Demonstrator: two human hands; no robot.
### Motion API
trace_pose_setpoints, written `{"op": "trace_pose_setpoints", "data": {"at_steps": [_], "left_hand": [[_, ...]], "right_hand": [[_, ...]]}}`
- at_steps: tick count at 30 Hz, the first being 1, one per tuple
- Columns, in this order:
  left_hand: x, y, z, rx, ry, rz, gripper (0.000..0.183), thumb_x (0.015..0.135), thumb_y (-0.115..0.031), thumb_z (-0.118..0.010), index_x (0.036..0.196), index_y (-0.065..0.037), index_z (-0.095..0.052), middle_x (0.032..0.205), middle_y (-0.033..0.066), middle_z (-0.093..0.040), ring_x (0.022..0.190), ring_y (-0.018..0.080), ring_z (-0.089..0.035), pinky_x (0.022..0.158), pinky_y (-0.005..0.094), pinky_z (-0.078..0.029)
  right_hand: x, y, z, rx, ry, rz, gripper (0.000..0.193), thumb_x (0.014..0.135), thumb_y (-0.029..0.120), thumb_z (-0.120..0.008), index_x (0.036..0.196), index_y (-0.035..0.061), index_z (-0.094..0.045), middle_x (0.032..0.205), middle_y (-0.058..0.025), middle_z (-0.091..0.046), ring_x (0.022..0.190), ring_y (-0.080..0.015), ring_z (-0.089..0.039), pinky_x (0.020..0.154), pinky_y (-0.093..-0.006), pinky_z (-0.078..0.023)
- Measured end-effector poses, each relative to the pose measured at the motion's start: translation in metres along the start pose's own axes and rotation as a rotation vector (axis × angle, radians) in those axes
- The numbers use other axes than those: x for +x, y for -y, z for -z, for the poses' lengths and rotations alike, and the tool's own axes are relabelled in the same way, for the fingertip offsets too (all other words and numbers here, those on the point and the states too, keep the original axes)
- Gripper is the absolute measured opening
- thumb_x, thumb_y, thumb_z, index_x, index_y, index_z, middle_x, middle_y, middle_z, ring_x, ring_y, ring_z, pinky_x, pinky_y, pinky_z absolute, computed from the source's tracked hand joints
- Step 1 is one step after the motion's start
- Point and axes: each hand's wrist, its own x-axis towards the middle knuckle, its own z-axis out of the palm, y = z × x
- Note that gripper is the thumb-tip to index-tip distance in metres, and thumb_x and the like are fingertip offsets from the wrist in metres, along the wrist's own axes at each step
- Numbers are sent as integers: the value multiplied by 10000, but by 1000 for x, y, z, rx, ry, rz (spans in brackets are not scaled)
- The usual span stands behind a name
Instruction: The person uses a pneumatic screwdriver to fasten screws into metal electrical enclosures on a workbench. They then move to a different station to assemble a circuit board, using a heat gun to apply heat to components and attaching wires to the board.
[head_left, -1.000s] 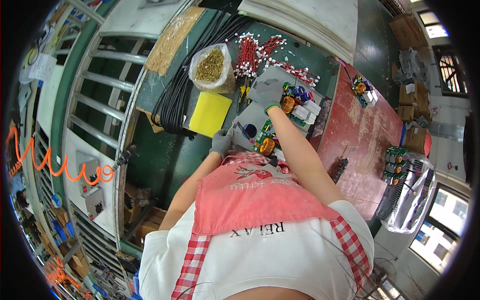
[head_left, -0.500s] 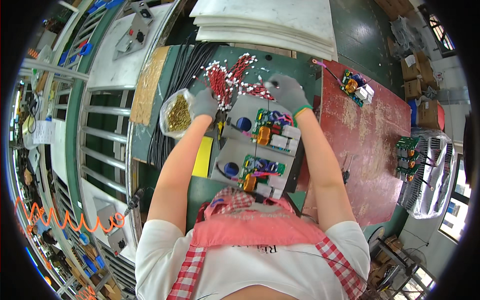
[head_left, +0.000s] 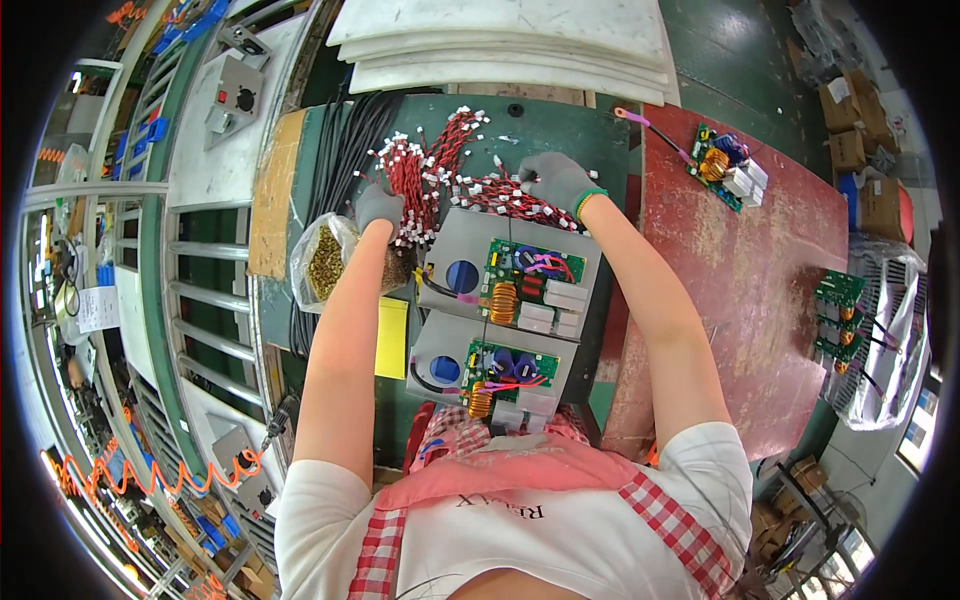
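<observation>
My left hand (head_left: 378,207), in a grey glove, is closed at the left edge of a pile of red-and-black connector cables (head_left: 408,185) with white plugs. Whatever its fingers pinch is hidden. My right hand (head_left: 562,184), gloved too, has bent fingers at the upper side of a looser cable bunch (head_left: 520,205); what lies between the fingertips cannot be made out. Just below both hands sit two grey metal housings, an upper one (head_left: 455,235) and a lower one (head_left: 425,340). Each carries a green circuit board, the upper board (head_left: 535,285) and the lower board (head_left: 510,375), and has a round blue-looking hole.
A clear bag of brass-coloured small parts (head_left: 327,262) stands beside my left forearm, near a yellow pad (head_left: 392,338). Long black cables (head_left: 340,150) lie at the left. White sheets (head_left: 500,45) are stacked at the back. Another circuit board (head_left: 725,170) rests on the red board (head_left: 720,300).
The view has shifted, so the housings show lower and further left. The cables by my right hand now lie more spread out beneath it. Both hands remain at the cables.
</observation>
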Motion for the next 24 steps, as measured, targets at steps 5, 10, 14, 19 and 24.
{"op": "trace_pose_setpoints", "data": {"at_steps": [5, 10, 14, 19, 24], "left_hand": [[-8, -7, 3, -60, -81, -19, 283, 778, -272, -643, 964, -60, -657, 1019, 198, -640, 987, 361, -600, 854, 424, -480], [3, 4, -15, -6, -79, -7, 305, 776, -253, -637, 944, 0, -656, 992, 239, -635, 968, 372, -612, 838, 425, -495], [-7, -3, -7, -35, -117, 5, 305, 767, -244, -637, 931, 12, -655, 986, 260, -629, 953, 378, -615, 816, 434, -503], [-4, 5, -11, 24, -86, -72, 301, 799, -281, -653, 920, -6, -662, 969, 231, -643, 925, 372, -626, 799, 436, -509], [-11, -6, -9, -14, -86, -11, 284, 796, -270, -640, 901, -8, -670, 952, 232, -646, 925, 374, -624, 789, 435, -510]], "right_hand": [[28, 22, -20, -130, 84, 100, 336, 739, 278, -711, 1029, 126, -638, 1063, -116, -625, 1009, -294, -581, 861, -392, -464], [48, 23, -41, -262, 259, 27, 310, 749, 289, -697, 1002, 112, -665, 1017, -143, -643, 972, -317, -605, 836, -411, -483], [31, 23, -16, -50, 135, -27, 283, 761, 285, -681, 990, 119, -680, 986, -128, -657, 936, -297, -616, 817, -389, -483], [15, 29, 7, 13, 29, 32, 254, 796, 292, -645, 995, 138, -680, 960, -129, -652, 906, -309, -606, 799, -392, -473], [-8, 43, 29, 62, -682, 140, 189, 843, 230, -602, 963, 90, -641, 804, -136, -637, 740, -266, -601, 662, -354, -470]]}}
